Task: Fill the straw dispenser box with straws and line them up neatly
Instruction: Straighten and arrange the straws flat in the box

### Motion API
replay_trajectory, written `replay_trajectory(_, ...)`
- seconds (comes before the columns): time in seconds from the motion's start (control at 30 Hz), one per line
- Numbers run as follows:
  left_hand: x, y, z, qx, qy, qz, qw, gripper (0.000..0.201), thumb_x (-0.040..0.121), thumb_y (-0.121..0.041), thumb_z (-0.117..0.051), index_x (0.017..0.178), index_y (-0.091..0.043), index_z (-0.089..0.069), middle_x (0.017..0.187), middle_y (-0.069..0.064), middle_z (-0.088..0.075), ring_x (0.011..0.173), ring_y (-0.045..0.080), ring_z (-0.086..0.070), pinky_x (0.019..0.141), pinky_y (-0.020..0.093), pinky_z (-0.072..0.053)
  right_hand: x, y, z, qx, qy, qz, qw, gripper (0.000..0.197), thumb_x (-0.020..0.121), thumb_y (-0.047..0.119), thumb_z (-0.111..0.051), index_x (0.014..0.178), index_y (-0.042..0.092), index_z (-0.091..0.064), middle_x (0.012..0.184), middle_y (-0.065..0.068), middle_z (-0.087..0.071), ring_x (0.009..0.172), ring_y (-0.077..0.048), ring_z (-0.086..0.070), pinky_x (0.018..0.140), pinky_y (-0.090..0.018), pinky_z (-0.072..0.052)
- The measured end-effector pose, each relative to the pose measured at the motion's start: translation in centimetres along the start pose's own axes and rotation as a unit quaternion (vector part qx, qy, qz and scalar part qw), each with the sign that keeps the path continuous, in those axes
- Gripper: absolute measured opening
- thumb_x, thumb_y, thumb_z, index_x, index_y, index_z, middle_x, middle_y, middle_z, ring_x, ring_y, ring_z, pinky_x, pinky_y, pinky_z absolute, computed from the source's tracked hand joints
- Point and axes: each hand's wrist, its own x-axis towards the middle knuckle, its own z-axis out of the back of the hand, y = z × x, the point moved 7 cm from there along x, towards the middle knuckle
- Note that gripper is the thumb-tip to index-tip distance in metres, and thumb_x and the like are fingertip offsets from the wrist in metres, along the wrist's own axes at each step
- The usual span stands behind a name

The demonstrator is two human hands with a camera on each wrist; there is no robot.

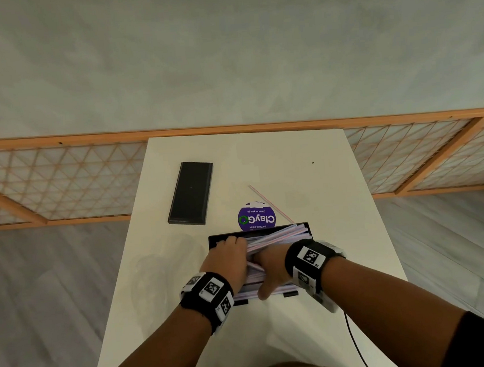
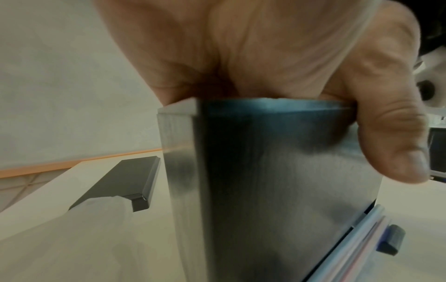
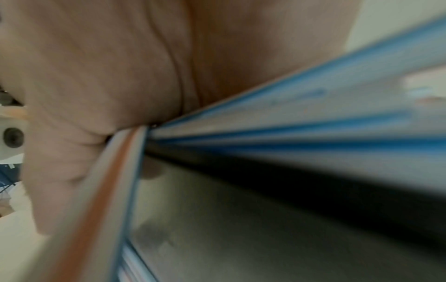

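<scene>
Straw dispenser box (image 1: pixel 303 226) sits mid-table (image 1: pixel 291 155), straws (image 1: pixel 277 235) crooked inside | your left hand (image 1: pixel 227 257) curls over its left wall to steady it | right hand (image 1: pixel 272 271) fingers buried in straws, grip unclear | stray straw (image 1: pixel 265 200) lies behind.

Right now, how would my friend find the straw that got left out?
Start at the white table, then the round purple sticker behind the black box. The lone straw lies slanting beside that sticker, flat on the table, while the others are piled in the box.
</scene>
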Motion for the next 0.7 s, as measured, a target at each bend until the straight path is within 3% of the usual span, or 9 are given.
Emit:
replay_trajectory(0.2, -0.1, 0.3, 0.2, -0.027, 0.007, 0.006, 1.000, 0.027, 0.100, -0.017, -0.052, 0.126, -0.017, -0.052, 0.128, 0.008, -0.056, 0.114, 0.028, -0.057, 0.095, 0.040, -0.052, -0.8, 0.5, 0.4, -0.014, -0.035, 0.029, 0.999, 0.078, 0.073, 0.053, -0.083, 0.138, 0.021, -0.052, 0.133, -0.003, -0.063, 0.120, -0.028, -0.059, 0.105, -0.041, -0.047)
replay_trajectory(0.37, -0.3, 0.7, 0.1, -0.081, 0.031, 0.020, 0.996, 0.029, 0.097, -0.024, -0.060, 0.123, -0.019, -0.050, 0.125, 0.006, -0.055, 0.112, 0.027, -0.056, 0.094, 0.043, -0.054, -2.7, -1.2, 0.7, 0.003, -0.071, 0.036, 0.997, 0.046, 0.078, 0.051, -0.074, 0.111, 0.023, -0.062, 0.105, 0.001, -0.070, 0.093, -0.023, -0.066, 0.083, -0.035, -0.056)
replay_trajectory(0.43, -0.5, 0.7, 0.4, -0.088, 0.026, 0.012, 0.996, 0.028, 0.097, -0.026, -0.058, 0.123, -0.019, -0.050, 0.125, 0.007, -0.055, 0.112, 0.028, -0.055, 0.094, 0.045, -0.053, -4.0, -1.9, 1.0, 0.008, -0.108, 0.048, 0.993, 0.035, 0.082, 0.047, -0.066, 0.107, 0.023, -0.061, 0.102, 0.002, -0.069, 0.092, -0.022, -0.066, 0.079, -0.033, -0.055)
replay_trajectory(0.63, -1.8, 0.1, 1.7, -0.083, -0.006, -0.025, 0.996, 0.030, 0.099, -0.034, -0.053, 0.126, -0.021, -0.050, 0.123, 0.002, -0.057, 0.108, 0.022, -0.057, 0.094, 0.038, -0.053, -7.2, -3.2, 3.0, 0.070, -0.264, 0.073, 0.959, 0.035, 0.096, 0.040, -0.056, 0.128, 0.024, -0.060, 0.125, 0.004, -0.063, 0.112, -0.015, -0.059, 0.093, -0.028, -0.047)
replay_trajectory(0.7, -2.3, -0.5, 2.0, -0.081, -0.020, -0.044, 0.996, 0.031, 0.099, -0.042, -0.052, 0.123, -0.021, -0.053, 0.120, -0.001, -0.059, 0.105, 0.019, -0.058, 0.093, 0.035, -0.053, -6.8, -3.8, 3.3, 0.090, -0.282, 0.069, 0.953, 0.034, 0.100, 0.033, -0.051, 0.130, 0.020, -0.060, 0.128, 0.001, -0.063, 0.116, -0.016, -0.059, 0.098, -0.028, -0.046)
